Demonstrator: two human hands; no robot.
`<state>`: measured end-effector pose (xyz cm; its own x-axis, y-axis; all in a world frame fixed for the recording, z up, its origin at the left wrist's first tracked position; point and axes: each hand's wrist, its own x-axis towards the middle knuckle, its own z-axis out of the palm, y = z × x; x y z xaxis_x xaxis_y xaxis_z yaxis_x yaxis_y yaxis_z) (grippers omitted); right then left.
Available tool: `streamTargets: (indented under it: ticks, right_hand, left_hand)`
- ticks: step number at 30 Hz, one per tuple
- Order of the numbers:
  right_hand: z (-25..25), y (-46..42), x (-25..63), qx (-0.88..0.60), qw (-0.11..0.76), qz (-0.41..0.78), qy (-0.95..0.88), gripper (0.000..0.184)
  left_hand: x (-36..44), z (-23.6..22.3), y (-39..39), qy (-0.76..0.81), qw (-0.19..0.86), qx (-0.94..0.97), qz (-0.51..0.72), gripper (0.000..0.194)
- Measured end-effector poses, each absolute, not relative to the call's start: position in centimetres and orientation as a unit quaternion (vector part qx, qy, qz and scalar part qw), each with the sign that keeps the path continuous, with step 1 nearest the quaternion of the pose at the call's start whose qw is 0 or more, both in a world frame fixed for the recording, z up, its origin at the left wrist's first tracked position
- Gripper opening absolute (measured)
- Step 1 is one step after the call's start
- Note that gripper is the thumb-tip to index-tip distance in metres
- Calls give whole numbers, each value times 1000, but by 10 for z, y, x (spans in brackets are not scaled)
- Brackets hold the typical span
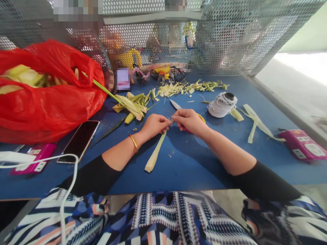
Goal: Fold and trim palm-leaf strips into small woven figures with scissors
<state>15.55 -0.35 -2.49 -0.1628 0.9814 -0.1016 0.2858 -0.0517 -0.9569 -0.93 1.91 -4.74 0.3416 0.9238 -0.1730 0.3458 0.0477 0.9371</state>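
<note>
My left hand (155, 125) pinches the top end of a long pale green leaf strip (155, 153) that hangs down toward me over the blue table (194, 163). My right hand (189, 120) meets it at the same tip and also grips yellow-handled scissors (176, 104), whose blade points up and left behind the fingers. A gold bangle sits on my left wrist.
A red plastic bag (48, 98) full of leaves lies at left, with a phone (80, 139) and pink devices (35, 156) before it. Cut leaves (133, 105), trimmings (184, 87), a white thread spool (221, 103) and a pink device (302, 144) surround my hands. A perforated metal screen (230, 37) stands behind.
</note>
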Motion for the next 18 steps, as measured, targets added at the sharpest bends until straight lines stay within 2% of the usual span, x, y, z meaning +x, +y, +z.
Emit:
streamTargets:
  ticks: [8, 18]
  right_hand:
    - [-21, 1, 147, -533, 432, 578, -441, 23]
    - [-28, 1, 139, -523, 459, 598, -398, 19]
  left_hand:
    - [-12, -48, 22, 487, 507, 666, 250, 13]
    - [-16, -46, 21, 467, 540, 663, 228, 8]
